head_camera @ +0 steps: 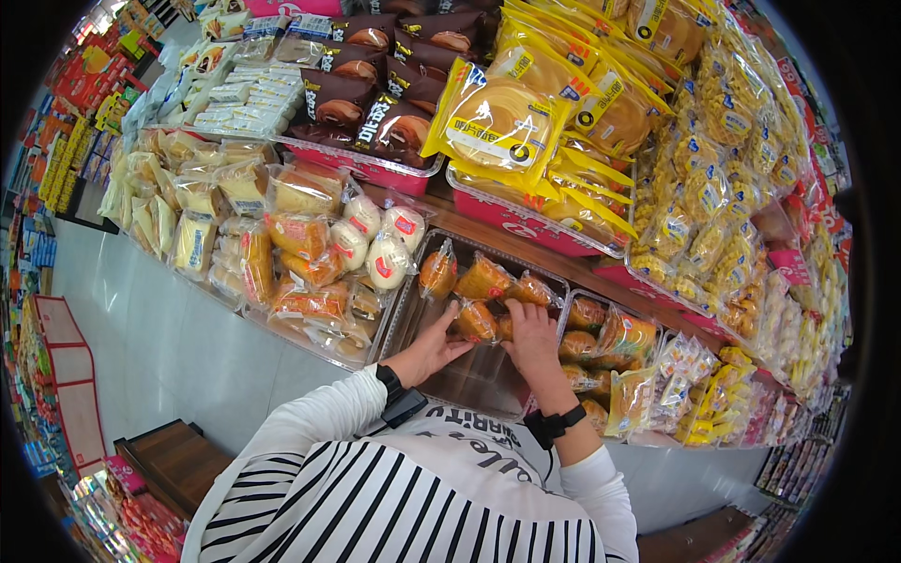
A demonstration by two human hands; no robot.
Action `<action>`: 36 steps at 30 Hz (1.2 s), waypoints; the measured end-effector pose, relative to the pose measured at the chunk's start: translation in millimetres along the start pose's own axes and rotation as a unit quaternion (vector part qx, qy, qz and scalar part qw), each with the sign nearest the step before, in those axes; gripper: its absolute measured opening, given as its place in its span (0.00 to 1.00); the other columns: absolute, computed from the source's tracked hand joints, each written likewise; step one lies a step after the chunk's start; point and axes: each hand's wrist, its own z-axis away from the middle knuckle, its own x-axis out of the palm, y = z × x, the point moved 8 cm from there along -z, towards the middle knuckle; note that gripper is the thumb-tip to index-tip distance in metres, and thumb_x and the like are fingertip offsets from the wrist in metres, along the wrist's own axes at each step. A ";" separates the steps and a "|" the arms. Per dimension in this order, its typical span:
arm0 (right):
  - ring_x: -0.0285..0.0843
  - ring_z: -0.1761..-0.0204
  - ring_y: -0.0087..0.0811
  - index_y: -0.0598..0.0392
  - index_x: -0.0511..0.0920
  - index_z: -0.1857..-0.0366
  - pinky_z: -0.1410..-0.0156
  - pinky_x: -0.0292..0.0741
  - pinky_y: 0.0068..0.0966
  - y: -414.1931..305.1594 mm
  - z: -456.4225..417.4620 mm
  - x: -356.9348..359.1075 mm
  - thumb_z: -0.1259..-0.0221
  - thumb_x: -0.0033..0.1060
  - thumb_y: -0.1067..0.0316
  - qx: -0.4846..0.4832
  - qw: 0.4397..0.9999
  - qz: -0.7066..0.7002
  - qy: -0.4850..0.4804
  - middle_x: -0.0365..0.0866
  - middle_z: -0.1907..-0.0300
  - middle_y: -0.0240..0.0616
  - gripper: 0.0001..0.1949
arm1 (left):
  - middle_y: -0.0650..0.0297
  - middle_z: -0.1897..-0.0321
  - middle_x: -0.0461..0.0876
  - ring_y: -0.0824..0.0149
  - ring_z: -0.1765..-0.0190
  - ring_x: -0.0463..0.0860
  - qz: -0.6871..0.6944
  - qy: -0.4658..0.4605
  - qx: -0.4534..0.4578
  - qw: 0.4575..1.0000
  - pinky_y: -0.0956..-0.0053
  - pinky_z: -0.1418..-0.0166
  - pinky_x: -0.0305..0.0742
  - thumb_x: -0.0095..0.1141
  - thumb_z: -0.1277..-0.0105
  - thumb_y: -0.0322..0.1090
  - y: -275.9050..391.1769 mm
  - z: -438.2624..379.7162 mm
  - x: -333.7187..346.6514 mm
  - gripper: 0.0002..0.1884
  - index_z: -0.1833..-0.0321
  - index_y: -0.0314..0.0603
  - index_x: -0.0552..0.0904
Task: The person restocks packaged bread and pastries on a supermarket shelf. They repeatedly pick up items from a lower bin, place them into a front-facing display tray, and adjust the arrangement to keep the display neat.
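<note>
A clear plastic bin (450,383) lies in front of me, with several brown buns in clear wrappers grouped toward its far side. My left hand (431,352) has its thumb and fingers around the left end of one wrapped bun (477,321). From the other side, my right hand (533,341) curls its fingers over a smaller wrapped bun (505,328), partly hidden by that hand. Behind them lie a wrapped bread roll (483,276), another bun (438,273) at the left and one (533,289) at the right. The bin's near part shows bare bottom.
White round buns (386,260) and wrapped breads (310,236) fill the bin on the left. On the right is a bin of brown buns (578,345). Beyond a wooden ledge (450,211), raised bins hold yellow bread packs (503,127) and dark brown packs (394,134).
</note>
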 end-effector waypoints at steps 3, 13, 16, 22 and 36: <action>0.78 0.37 0.48 0.47 0.76 0.40 0.37 0.77 0.45 11.2 -4.6 7.5 0.53 0.85 0.64 0.000 0.999 0.019 -0.043 0.80 0.41 0.43 0.33 | 0.45 0.35 0.73 0.52 0.36 0.80 0.040 0.021 0.033 0.998 0.60 0.28 0.82 0.67 0.28 0.63 -11.7 -5.8 4.1 0.39 0.26 0.43 0.73; 0.79 0.38 0.48 0.49 0.77 0.43 0.38 0.77 0.47 5.4 -13.6 16.4 0.49 0.82 0.65 0.003 0.998 0.058 -0.038 0.82 0.45 0.41 0.28 | 0.55 0.30 0.74 0.52 0.35 0.79 0.148 0.066 0.090 0.983 0.58 0.26 0.80 0.57 0.19 0.56 -6.3 4.2 18.6 0.29 0.25 0.44 0.73; 0.78 0.37 0.48 0.49 0.76 0.38 0.36 0.75 0.46 5.7 -4.3 -4.0 0.52 0.85 0.65 0.042 0.999 0.006 -0.025 0.81 0.42 0.41 0.33 | 0.57 0.29 0.74 0.52 0.35 0.80 0.154 0.071 0.094 0.981 0.58 0.25 0.79 0.54 0.16 0.54 -6.7 2.5 26.4 0.27 0.25 0.43 0.73; 0.75 0.35 0.46 0.47 0.74 0.30 0.33 0.72 0.45 14.0 18.8 -10.8 0.51 0.85 0.65 0.016 0.999 0.011 0.050 0.78 0.37 0.40 0.39 | 0.54 0.28 0.72 0.49 0.33 0.81 0.089 0.063 0.071 0.992 0.51 0.24 0.78 0.49 0.16 0.59 -9.6 -7.8 30.1 0.31 0.23 0.43 0.70; 0.69 0.30 0.57 0.52 0.72 0.24 0.24 0.68 0.49 6.1 45.8 -38.1 0.49 0.82 0.69 -0.016 0.982 -0.093 0.164 0.72 0.29 0.50 0.42 | 0.48 0.15 0.59 0.39 0.26 0.76 -0.014 0.048 -0.080 0.996 0.47 0.28 0.81 0.51 0.16 0.56 -30.2 31.2 -13.4 0.38 0.14 0.42 0.56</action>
